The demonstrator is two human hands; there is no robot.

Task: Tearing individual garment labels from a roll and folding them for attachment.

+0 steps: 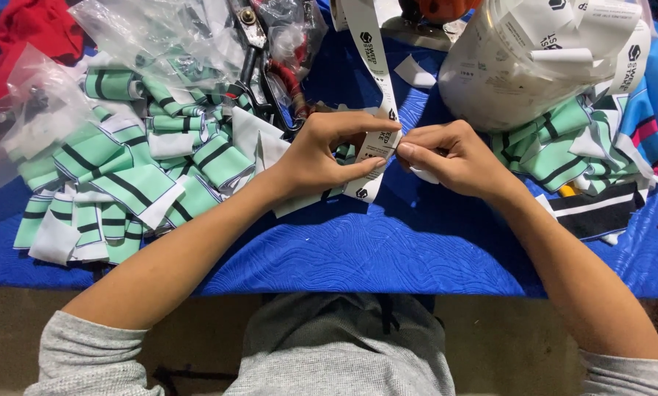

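Label tape (379,143) partly hidden inside both hands' grip

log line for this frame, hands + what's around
left hand: pinching white label strip | right hand: pinching same strip | left: green striped fabric pieces, scissors | surface: blue cloth

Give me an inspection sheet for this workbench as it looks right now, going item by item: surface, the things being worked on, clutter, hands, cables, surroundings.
Surface: blue quilted cloth covers the table.
Job's things: white printed label tape runs down from the top edge to both hands; large roll of the tape at upper right.
Clutter: heaps of green striped fabric pieces at left and right; clear plastic bags; scissors; red cloth.
Hands: left hand and right hand both pinch the tape, fingertips almost meeting.
Cables: nothing seen.
Surroundings: brown floor below the table edge; grey sleeves on the person.
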